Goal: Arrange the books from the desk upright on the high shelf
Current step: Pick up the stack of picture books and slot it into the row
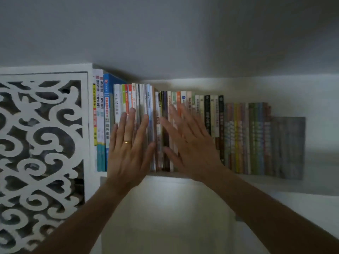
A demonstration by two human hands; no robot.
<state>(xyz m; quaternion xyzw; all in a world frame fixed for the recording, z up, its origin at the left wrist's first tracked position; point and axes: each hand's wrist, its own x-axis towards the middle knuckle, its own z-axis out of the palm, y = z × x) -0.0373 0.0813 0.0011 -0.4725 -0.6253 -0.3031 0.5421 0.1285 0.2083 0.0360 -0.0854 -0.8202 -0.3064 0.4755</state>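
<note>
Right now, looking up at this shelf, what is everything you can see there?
Row of upright books: dozens, many colours, standing on the shelf, spines outward.
Tall blue-spined book: one, near the row's left end.
White high shelf: one, under the books.
White carved scrollwork panel: one, left of the books.
Grey ceiling: above.
Gold ring: one, on a left-hand finger.
Left hand: fingers straight, flat against the spines.
Right hand: fingers spread, blurred, at the spines.

The right hand (192, 143) is motion-blurred, its fingers smeared. Both hands hide the lower spines of the books (238, 134) behind them — titles at the right end are illegible. The fretwork panel (42, 143) is cut off at the left edge.
</note>
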